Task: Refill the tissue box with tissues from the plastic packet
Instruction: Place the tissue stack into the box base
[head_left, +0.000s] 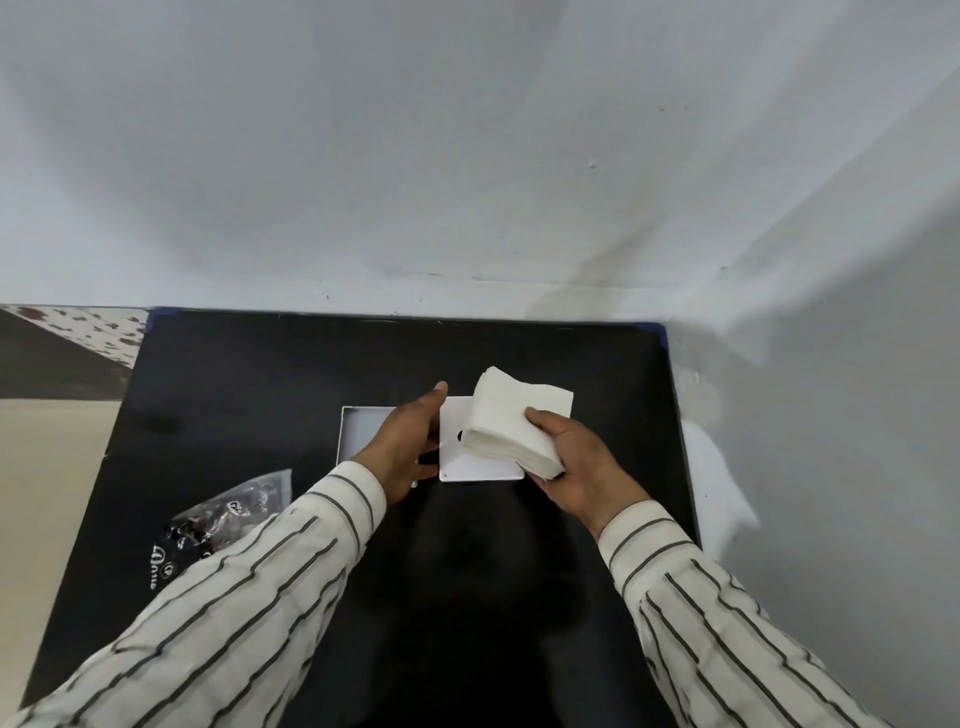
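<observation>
A thick stack of white tissues (511, 421) sits in my right hand (576, 462), held above the middle of the black table. Under the stack lies a flat white square part of the tissue box (470, 462) with a small dark hole in it. My left hand (410, 447) rests at that part's left edge, fingers stretched forward; whether it grips the edge is unclear. To the left lies the other white box part (358, 426), an open shallow tray partly hidden by my left hand. The crumpled plastic packet (228, 519) lies at the table's left, near my left sleeve.
The black table (260, 374) stands in a corner, with a pale wall (467, 156) behind and another on the right. A speckled floor patch and a beige surface (47, 493) show past the table's left edge.
</observation>
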